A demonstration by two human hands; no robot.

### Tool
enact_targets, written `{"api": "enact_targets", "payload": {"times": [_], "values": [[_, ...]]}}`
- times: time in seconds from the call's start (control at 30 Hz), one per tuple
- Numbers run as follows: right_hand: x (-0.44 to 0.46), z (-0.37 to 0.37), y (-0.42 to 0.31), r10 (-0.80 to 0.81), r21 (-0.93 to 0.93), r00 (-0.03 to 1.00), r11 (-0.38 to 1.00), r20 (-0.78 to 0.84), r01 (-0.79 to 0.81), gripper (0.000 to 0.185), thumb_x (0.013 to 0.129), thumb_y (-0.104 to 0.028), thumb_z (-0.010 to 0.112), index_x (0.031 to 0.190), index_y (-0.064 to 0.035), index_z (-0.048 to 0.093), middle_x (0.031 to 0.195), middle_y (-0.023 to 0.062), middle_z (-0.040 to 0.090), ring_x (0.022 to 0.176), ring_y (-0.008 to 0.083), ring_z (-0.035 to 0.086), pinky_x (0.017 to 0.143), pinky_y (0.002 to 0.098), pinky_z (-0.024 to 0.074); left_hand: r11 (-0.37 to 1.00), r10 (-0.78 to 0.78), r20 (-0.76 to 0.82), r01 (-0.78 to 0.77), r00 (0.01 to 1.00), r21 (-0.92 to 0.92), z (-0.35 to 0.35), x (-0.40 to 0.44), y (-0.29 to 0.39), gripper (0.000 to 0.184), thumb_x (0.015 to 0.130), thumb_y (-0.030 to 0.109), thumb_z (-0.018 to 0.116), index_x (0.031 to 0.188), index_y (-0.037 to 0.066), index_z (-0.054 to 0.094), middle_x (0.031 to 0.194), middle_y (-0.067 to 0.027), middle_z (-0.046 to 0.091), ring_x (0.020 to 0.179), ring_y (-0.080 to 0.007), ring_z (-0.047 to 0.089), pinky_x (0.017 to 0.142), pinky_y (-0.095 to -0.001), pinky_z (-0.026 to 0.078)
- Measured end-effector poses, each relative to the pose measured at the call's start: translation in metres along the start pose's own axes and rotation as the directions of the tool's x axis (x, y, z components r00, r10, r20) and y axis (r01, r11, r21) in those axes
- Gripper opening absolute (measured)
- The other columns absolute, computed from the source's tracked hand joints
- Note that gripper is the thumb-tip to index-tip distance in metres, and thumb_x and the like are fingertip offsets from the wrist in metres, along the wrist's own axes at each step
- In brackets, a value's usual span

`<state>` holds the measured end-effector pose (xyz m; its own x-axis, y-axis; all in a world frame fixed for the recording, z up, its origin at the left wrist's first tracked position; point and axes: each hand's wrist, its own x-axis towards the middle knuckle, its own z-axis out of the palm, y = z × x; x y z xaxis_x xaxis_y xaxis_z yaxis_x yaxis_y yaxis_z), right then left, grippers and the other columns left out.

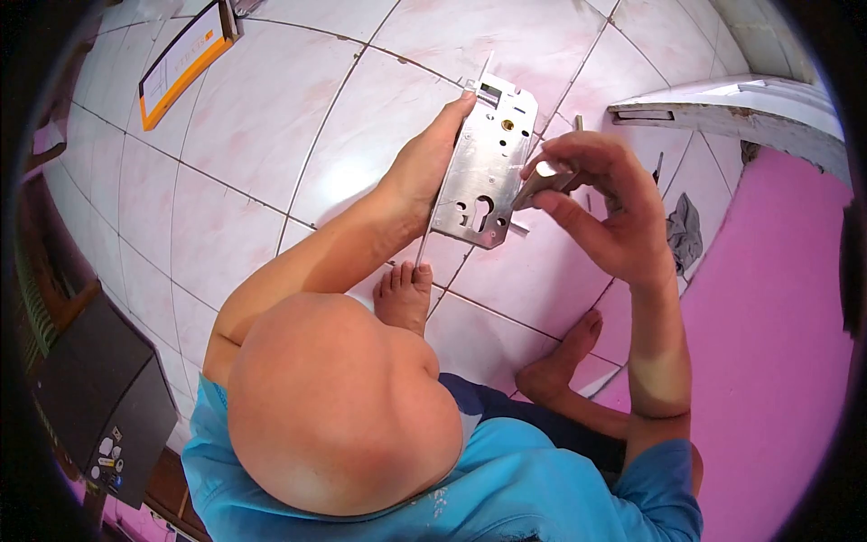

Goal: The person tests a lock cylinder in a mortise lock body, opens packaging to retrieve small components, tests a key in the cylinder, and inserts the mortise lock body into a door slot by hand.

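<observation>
A silver mortise lock case (474,176) lies tilted in front of me, its broad face with the keyhole-shaped cutout turned up. Along its left edge my left hand (429,158) grips it, thumb near the top end; the other fingers are hidden under the case. Close to the case's lower right side, my right hand (614,203) pinches a short metal piece with a bright rounded end (545,184). That piece is beside or just over the case edge; whether they touch I cannot tell.
A worn white door edge (713,120) with a slot juts in at right. Near it a grey cloth (686,233) lies on the tiled floor (262,99). An orange-and-white box (185,61) is at upper left, a black case (99,388) at lower left. My feet are below the lock.
</observation>
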<state>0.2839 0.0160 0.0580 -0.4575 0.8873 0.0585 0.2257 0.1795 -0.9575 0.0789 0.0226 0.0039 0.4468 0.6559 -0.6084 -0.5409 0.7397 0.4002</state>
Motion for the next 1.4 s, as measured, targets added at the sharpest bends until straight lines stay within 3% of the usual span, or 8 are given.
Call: {"api": "enact_targets", "payload": {"times": [0.2,0.23,0.33,0.47,0.53,0.97,1.23,1.4], "values": [[0.005,0.005,-0.014,-0.098,-0.069,0.970,0.991,0.224,0.116,0.035,0.083,0.000,0.077,0.115,-0.0055,0.063,0.103,0.0085,0.069,0.091,0.0213,0.070,0.078,0.0324,0.0568,0.993,-0.105,0.001,0.105,0.994,0.056,0.009,-0.007,0.009,0.058,0.108,0.047,0.030,0.131,0.001,0.057,0.112,-0.0147,0.070,0.091,-0.0230,0.072,0.076,-0.0371,0.060],[0.007,0.006,-0.015,-0.157,-0.118,0.956,0.974,0.249,0.191,0.035,0.082,0.000,0.077,0.113,-0.0064,0.063,0.099,0.0091,0.068,0.089,0.0268,0.068,0.079,0.0355,0.0561,0.994,-0.105,0.032,0.104,0.994,0.019,0.006,-0.006,0.007,0.057,0.107,0.048,0.034,0.128,0.001,0.060,0.110,-0.0134,0.071,0.090,-0.0223,0.072,0.074,-0.0369,0.060],[0.009,0.007,-0.015,-0.200,-0.097,0.918,0.964,0.343,0.247,0.039,0.080,0.007,0.076,0.114,-0.0051,0.061,0.103,0.0104,0.073,0.097,0.0274,0.069,0.085,0.0378,0.0556,0.987,-0.153,-0.001,0.153,0.988,0.039,0.002,-0.003,0.006,0.052,0.106,0.046,0.040,0.126,0.003,0.062,0.106,-0.0103,0.072,0.084,-0.0177,0.071,0.069,-0.0304,0.059],[0.010,0.010,-0.016,-0.191,-0.103,0.902,0.963,0.387,0.248,0.039,0.078,0.008,0.077,0.111,-0.0060,0.060,0.103,0.0106,0.073,0.098,0.0296,0.068,0.086,0.0389,0.0553,0.980,-0.187,-0.044,0.189,0.981,0.063,0.003,-0.006,0.006,0.049,0.105,0.046,0.044,0.119,0.004,0.066,0.102,-0.0097,0.071,0.080,-0.0159,0.069,0.065,-0.0303,0.058],[0.011,0.012,-0.015,-0.216,-0.097,0.899,0.958,0.380,0.271,0.031,0.083,-0.004,0.076,0.110,-0.0075,0.062,0.102,0.0105,0.067,0.096,0.0327,0.066,0.080,0.0406,0.0547,0.970,-0.200,-0.084,0.209,0.976,0.120,0.002,-0.007,0.006,0.049,0.103,0.048,0.048,0.117,0.004,0.067,0.100,-0.0093,0.071,0.079,-0.0154,0.069,0.064,-0.0302,0.057],[0.009,0.012,-0.021,-0.292,-0.178,0.824,0.890,0.486,0.420,0.039,0.078,-0.003,0.077,0.112,-0.0075,0.058,0.109,0.0059,0.070,0.103,0.0297,0.066,0.076,0.0375,0.0585,0.884,-0.292,-0.171,0.334,0.941,0.328,0.019,-0.022,0.021,0.060,0.096,0.059,0.055,0.116,0.003,0.067,0.101,-0.0132,0.070,0.084,-0.0198,0.067,0.070,-0.0330,0.055],[0.008,0.009,-0.023,-0.314,-0.198,0.823,0.872,0.474,0.447,0.036,0.076,0.003,0.073,0.108,-0.0056,0.059,0.106,0.0102,0.063,0.084,0.0272,0.067,0.064,0.0348,0.0580,0.891,-0.265,-0.123,0.292,0.956,0.348,0.014,-0.017,0.013,0.059,0.097,0.059,0.054,0.116,0.005,0.067,0.104,-0.0125,0.069,0.085,-0.0175,0.065,0.071,-0.0315,0.054],[0.011,0.008,-0.024,-0.328,-0.198,0.811,0.862,0.484,0.467,0.035,0.076,0.003,0.072,0.108,-0.0056,0.060,0.105,0.0104,0.062,0.082,0.0274,0.067,0.062,0.0351,0.0575,0.890,-0.265,-0.136,0.296,0.955,0.348,0.016,-0.018,0.015,0.058,0.097,0.058,0.054,0.116,0.005,0.067,0.104,-0.0125,0.069,0.086,-0.0172,0.065,0.071,-0.0315,0.054]]}}
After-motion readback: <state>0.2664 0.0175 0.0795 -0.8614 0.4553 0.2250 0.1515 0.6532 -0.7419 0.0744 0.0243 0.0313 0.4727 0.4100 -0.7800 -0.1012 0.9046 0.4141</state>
